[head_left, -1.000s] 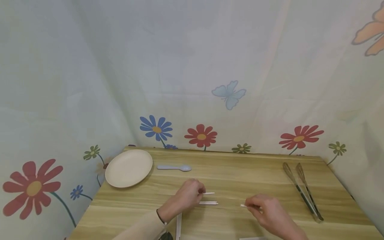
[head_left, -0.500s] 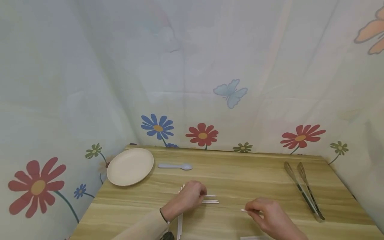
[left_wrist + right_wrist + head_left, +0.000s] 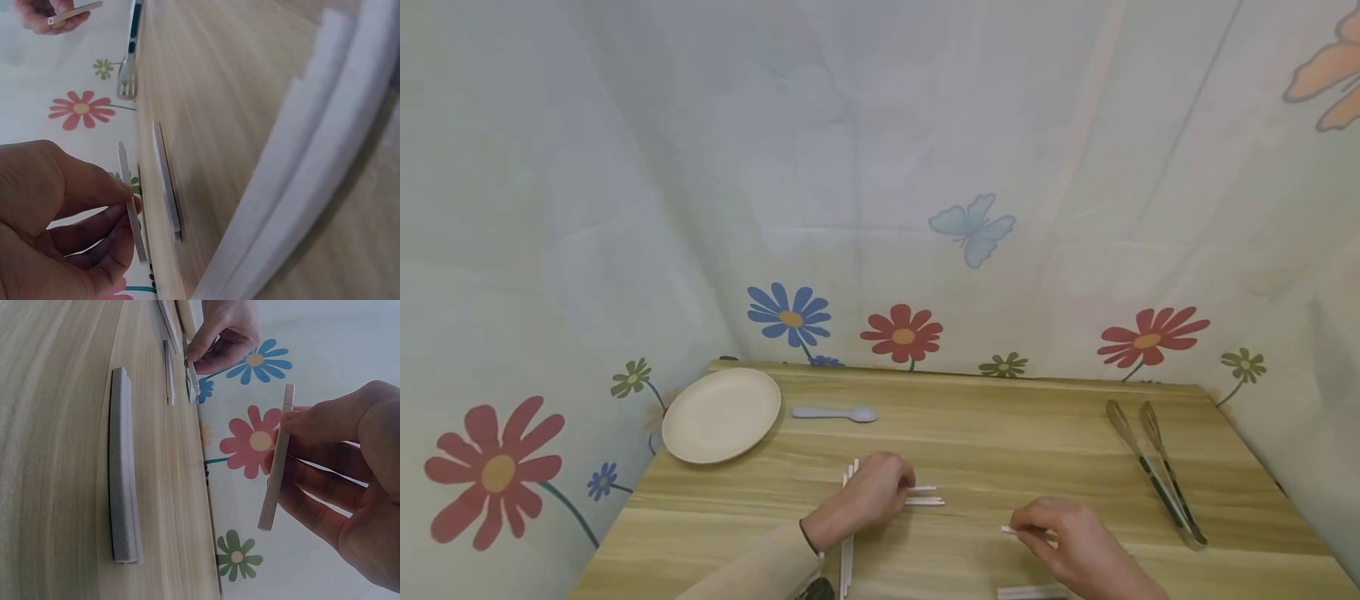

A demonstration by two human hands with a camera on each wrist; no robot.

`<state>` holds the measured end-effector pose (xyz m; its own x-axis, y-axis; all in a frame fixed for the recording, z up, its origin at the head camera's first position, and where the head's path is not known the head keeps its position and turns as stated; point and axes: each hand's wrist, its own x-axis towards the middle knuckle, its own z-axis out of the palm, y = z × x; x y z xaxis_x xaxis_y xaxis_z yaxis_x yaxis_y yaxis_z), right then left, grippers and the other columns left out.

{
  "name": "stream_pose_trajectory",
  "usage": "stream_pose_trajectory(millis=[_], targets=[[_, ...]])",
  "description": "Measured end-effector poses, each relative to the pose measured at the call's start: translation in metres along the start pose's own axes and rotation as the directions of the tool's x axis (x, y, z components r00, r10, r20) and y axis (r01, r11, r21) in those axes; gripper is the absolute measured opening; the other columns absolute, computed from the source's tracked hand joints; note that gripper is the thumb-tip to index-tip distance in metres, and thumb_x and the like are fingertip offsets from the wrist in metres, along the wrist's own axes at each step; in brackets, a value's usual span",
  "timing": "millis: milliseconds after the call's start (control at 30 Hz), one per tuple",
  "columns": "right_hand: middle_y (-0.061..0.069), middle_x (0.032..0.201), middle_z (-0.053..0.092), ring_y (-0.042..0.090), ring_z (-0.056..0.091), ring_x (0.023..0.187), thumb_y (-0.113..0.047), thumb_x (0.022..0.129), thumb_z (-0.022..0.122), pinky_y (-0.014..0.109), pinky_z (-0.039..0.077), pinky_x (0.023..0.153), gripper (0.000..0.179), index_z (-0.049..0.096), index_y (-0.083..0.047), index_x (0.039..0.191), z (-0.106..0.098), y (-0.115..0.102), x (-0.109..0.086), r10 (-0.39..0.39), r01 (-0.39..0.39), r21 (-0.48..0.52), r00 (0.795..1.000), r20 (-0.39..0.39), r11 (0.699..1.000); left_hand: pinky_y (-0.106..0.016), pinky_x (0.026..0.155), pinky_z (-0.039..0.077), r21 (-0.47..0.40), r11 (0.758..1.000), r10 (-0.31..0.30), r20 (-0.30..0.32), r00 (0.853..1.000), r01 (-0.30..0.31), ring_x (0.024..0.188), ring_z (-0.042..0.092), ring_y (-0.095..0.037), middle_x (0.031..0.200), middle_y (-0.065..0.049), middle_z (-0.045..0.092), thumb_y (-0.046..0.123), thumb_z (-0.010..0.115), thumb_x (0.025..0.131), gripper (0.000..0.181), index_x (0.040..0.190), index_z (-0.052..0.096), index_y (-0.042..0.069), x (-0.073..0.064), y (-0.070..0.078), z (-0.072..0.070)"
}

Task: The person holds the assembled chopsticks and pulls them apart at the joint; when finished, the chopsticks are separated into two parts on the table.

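Observation:
In the head view my left hand (image 3: 872, 493) is at the middle of the wooden table, pinching a thin white stick (image 3: 923, 488) between thumb and fingers. The left wrist view shows that stick (image 3: 124, 164) held just above another one (image 3: 165, 181) lying on the table. Sticks (image 3: 928, 502) lie side by side beneath that hand, and a row of longer-looking sticks (image 3: 847, 554) runs past its wrist. To the right, my right hand (image 3: 1067, 537) holds a similar square-edged stick (image 3: 272, 490) by thumb and fingertips, off the table. Two sticks (image 3: 1030, 592) lie below it.
A cream plate (image 3: 722, 417) stands at the back left, with a pale spoon (image 3: 835, 413) beside it. Metal tongs (image 3: 1165, 483) with dark handles lie at the right. A flowered curtain (image 3: 1045, 292) hangs behind the table (image 3: 1000, 417).
My right hand has come slightly nearer with its stick. The left hand has shifted a little, showing the far ends of the row beside it. Both hands still hold their sticks.

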<state>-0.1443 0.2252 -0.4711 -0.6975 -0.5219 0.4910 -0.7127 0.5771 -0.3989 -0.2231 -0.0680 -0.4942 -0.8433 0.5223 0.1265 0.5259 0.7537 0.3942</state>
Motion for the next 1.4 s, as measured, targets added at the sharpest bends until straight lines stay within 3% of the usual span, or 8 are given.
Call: stream_pose_trajectory(millis=[233, 567, 700, 1000, 1400], targets=[[-0.015, 0.086, 0.069, -0.004, 0.062, 0.078, -0.002, 0.076, 0.078, 0.007, 0.046, 0.069, 0.026, 0.071, -0.023, 0.090, -0.001, 0.001, 0.000, 0.004, -0.004, -0.017, 1.000, 0.014, 1.000, -0.019, 0.065, 0.051, -0.001, 1.000, -0.005, 0.009, 1.000, 0.005, 0.073, 0.062, -0.007, 0.083, 0.000, 0.071, 0.000, 0.068, 0.078, 0.015, 0.086, 0.075, 0.011, 0.001, 0.000, 0.001], [-0.019, 0.085, 0.067, -0.004, 0.061, 0.076, -0.002, 0.072, 0.081, 0.007, 0.045, 0.068, 0.028, 0.072, -0.024, 0.088, 0.001, 0.002, -0.002, -0.064, 0.063, -0.048, 0.998, -0.005, 0.997, -0.020, 0.066, 0.052, 0.026, 1.000, 0.000, 0.016, 1.000, 0.000, 0.073, 0.062, -0.007, 0.082, 0.000, 0.071, 0.001, 0.069, 0.078, 0.014, 0.085, 0.075, 0.012, 0.004, -0.001, 0.003], [-0.016, 0.086, 0.067, -0.003, 0.060, 0.076, -0.002, 0.073, 0.080, 0.008, 0.045, 0.066, 0.029, 0.071, -0.024, 0.089, 0.001, 0.003, -0.004, -0.073, 0.074, -0.017, 0.997, 0.024, 0.997, -0.019, 0.064, 0.051, 0.025, 1.000, 0.011, 0.006, 1.000, -0.011, 0.071, 0.061, -0.006, 0.079, 0.002, 0.070, 0.001, 0.070, 0.078, 0.014, 0.084, 0.075, 0.012, 0.004, -0.003, 0.005], [-0.014, 0.088, 0.068, -0.003, 0.060, 0.078, -0.006, 0.081, 0.075, 0.017, 0.050, 0.061, 0.018, 0.072, -0.020, 0.091, -0.001, 0.004, -0.005, -0.016, 0.011, 0.041, 0.992, 0.123, 0.999, -0.017, 0.063, 0.049, 0.043, 0.998, 0.045, -0.013, 0.999, -0.045, 0.070, 0.060, -0.003, 0.077, 0.006, 0.070, 0.003, 0.072, 0.079, 0.011, 0.079, 0.075, 0.014, 0.005, -0.008, 0.008], [-0.013, 0.089, 0.069, -0.003, 0.061, 0.078, -0.007, 0.082, 0.075, 0.016, 0.049, 0.061, 0.018, 0.072, -0.021, 0.093, 0.000, 0.008, -0.007, -0.043, 0.038, 0.044, 0.990, 0.135, 0.998, -0.017, 0.063, 0.050, 0.044, 0.998, 0.044, -0.008, 0.999, -0.043, 0.072, 0.063, -0.005, 0.078, 0.005, 0.071, 0.001, 0.072, 0.077, 0.013, 0.079, 0.075, 0.014, 0.005, -0.011, 0.012]])
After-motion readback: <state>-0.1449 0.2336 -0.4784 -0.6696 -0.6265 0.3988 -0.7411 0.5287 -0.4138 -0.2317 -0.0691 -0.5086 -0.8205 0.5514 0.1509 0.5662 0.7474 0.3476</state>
